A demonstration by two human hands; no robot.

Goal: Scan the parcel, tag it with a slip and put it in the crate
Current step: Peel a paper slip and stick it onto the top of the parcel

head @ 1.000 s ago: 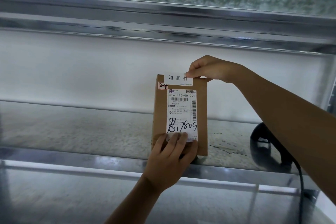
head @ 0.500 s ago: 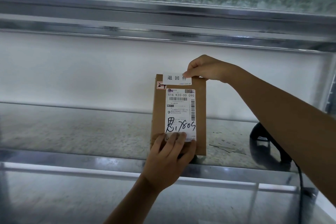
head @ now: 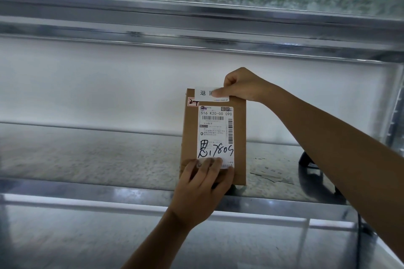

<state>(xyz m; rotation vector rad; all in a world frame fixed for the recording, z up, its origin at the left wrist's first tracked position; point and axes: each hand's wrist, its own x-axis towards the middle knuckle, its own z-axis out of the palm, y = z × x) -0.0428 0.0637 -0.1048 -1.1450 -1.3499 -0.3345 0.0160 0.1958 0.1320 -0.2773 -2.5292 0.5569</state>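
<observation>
while my left hand clamps the bottom of the parcel, standing upright on the metal shelf, my right hand pinches and presses the slip onto its top edge. tagging looks nearly done; no crate is in view, so that step remains.

The parcel — a flat brown cardboard box — stands upright, its white shipping label facing the camera, handwritten "1780" low on it. A white printed slip lies across its top edge — overhanging slightly.
</observation>
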